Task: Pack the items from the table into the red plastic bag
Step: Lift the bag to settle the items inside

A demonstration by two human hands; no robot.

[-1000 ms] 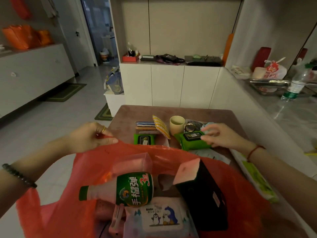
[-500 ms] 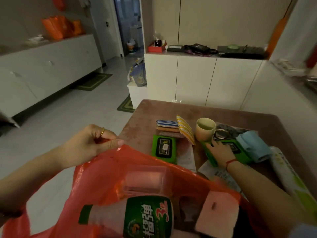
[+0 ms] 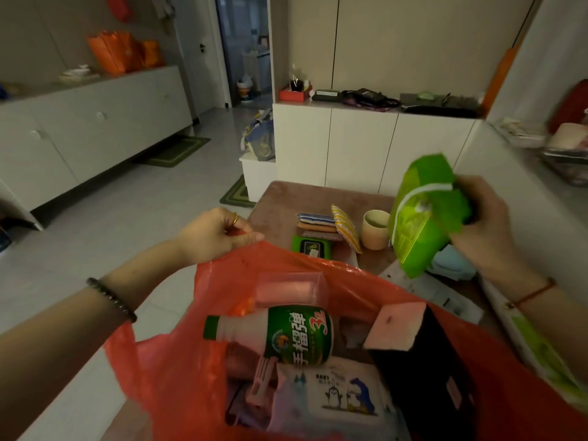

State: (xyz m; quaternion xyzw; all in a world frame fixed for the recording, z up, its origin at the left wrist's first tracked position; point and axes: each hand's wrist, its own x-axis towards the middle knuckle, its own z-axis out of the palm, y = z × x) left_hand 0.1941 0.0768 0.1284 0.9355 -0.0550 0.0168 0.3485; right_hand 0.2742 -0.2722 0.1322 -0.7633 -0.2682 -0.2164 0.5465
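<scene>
My left hand [image 3: 216,235] pinches the far rim of the red plastic bag [image 3: 178,361] and holds it open. Inside lie a green-labelled bottle [image 3: 286,335], a black box [image 3: 423,370], a penguin wipes pack [image 3: 343,396] and a clear cup [image 3: 288,289]. My right hand [image 3: 483,227] grips a green wipes pack [image 3: 423,214], lifted above the table, right of the bag's mouth. On the brown table [image 3: 280,211] remain a second green wipes pack [image 3: 313,248], stacked sponges [image 3: 315,224], a yellow striped sachet [image 3: 346,227], a beige cup [image 3: 375,229] and a light blue cloth [image 3: 451,265].
A long white and green pack [image 3: 541,348] lies along the table's right edge, with white papers [image 3: 436,294] beside the bag. White cabinets [image 3: 359,148] stand behind the table, a long sideboard [image 3: 79,128] at the left, a counter with clutter [image 3: 566,144] at the right.
My right hand has lifted the green wipes pack off the table and raised it above the other items. My left hand keeps its hold on the bag's rim.
</scene>
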